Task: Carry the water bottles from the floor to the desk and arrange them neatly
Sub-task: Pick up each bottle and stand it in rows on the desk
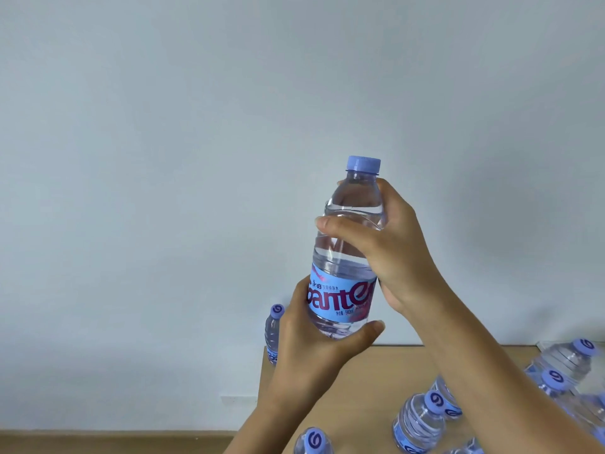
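While the camera looks down past both forearms, the nearest thing in shot is a clear plastic water bottle with a lilac swirl-marked cap (313,441), standing at the bottom edge on the light wooden desk (370,385). Just right of it stands another capped bottle with a blue label (420,422), a second one touching or just behind it, and a cluster of more clear bottles (566,365) crowds the right edge, some partly cut off. Up from there, the left hand (314,345) cups the base of the held bottle, thumb curled round the front below the label. That held clear water bottle with the blue and purple printed label (347,253) is upright, lifted above the desk, well clear of the others. The right hand (393,247) comes in from the right and wraps the bottle's shoulder, thumb across the front, fingers round the back. Beyond the left hand, one more bottle (273,332) stands at the desk's far left corner. Behind everything, a plain pale grey wall (163,158) fills the far view.
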`<state>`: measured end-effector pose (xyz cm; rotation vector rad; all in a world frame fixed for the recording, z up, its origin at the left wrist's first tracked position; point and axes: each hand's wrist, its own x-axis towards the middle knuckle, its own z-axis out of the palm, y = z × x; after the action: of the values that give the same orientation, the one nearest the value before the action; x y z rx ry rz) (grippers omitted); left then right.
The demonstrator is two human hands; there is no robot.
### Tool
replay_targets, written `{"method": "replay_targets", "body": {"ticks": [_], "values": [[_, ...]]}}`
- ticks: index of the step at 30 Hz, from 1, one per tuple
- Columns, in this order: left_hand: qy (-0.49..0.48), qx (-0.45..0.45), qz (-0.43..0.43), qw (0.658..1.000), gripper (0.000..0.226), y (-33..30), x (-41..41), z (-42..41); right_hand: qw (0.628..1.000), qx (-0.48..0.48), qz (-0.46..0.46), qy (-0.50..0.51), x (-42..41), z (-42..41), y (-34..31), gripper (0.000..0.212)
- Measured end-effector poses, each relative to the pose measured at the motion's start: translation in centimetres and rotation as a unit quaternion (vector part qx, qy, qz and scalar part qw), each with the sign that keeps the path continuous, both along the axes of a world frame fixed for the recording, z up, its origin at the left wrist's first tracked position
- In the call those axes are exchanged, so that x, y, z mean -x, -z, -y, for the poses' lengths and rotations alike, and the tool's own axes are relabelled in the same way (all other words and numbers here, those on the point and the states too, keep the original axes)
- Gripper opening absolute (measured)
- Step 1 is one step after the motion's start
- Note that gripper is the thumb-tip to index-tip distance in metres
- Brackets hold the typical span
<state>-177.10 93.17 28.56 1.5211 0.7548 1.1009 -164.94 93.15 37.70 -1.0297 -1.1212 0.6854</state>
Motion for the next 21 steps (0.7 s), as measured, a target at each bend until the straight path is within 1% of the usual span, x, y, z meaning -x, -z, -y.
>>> {"method": "replay_targets", "body": {"ticks": [3, 5, 10, 16, 21], "values": [[0.016, 0.009, 0.01, 1.0, 0.071, -0.1, 0.2, 0.2, 0.998, 0.011, -0.017, -0.053, -0.5, 0.0, -0.2, 0.04], [0.037, 0.019, 0.013, 0.999, 0.069, -0.2, 0.4, 0.2, 0.995, 0.011, -0.027, -0.09, -0.8, 0.0, -0.4, 0.048], [0.11, 0.053, 0.03, 0.992, 0.057, -0.5, 1.0, -0.3, 0.989, 0.013, -0.028, -0.143, -1.7, 0.1, -0.6, 0.052], [0.11, 0.056, 0.018, 0.992, 0.047, 0.0, 1.0, -0.3, 0.991, 0.032, -0.001, -0.132, -1.8, 0.1, 0.0, 0.054], [0.118, 0.071, 0.013, 0.99, 0.044, 0.8, 0.9, -0.2, 0.993, 0.068, 0.016, -0.098, -1.9, 0.0, 0.9, 0.043]]}}
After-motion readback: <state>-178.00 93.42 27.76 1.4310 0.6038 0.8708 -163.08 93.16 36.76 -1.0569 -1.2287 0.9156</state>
